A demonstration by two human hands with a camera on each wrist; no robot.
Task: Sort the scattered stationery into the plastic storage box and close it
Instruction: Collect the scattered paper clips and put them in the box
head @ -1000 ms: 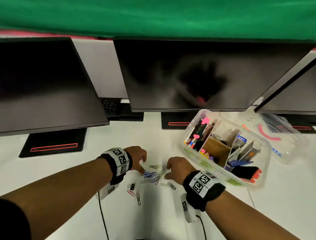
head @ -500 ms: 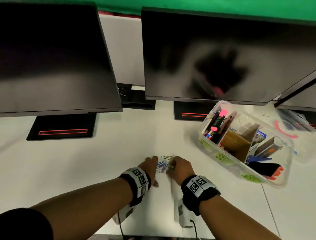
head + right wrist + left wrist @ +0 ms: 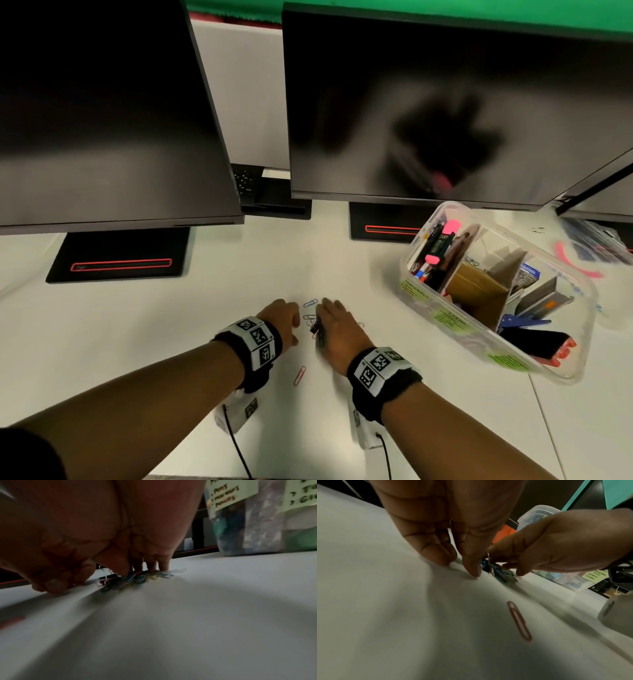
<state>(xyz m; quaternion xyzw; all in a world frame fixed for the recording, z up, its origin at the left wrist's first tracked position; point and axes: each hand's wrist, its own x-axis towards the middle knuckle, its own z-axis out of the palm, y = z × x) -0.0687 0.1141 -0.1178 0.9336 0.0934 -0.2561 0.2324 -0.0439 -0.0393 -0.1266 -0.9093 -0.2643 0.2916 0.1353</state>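
On the white desk (image 3: 144,329), the left hand (image 3: 279,317) curls its fingertips down to the surface beside a small pile of paper clips (image 3: 312,323), holding nothing. The right hand (image 3: 337,329) curls over the pile from the right, fingertips raking rather than clearly pinching. The clips are thin, coloured wire: light, stiff and likely slippery, best scooped together. One red paper clip (image 3: 299,375) lies apart, nearer. Far right, the open plastic storage box (image 3: 579,346) stands, already holding pens and supplies.
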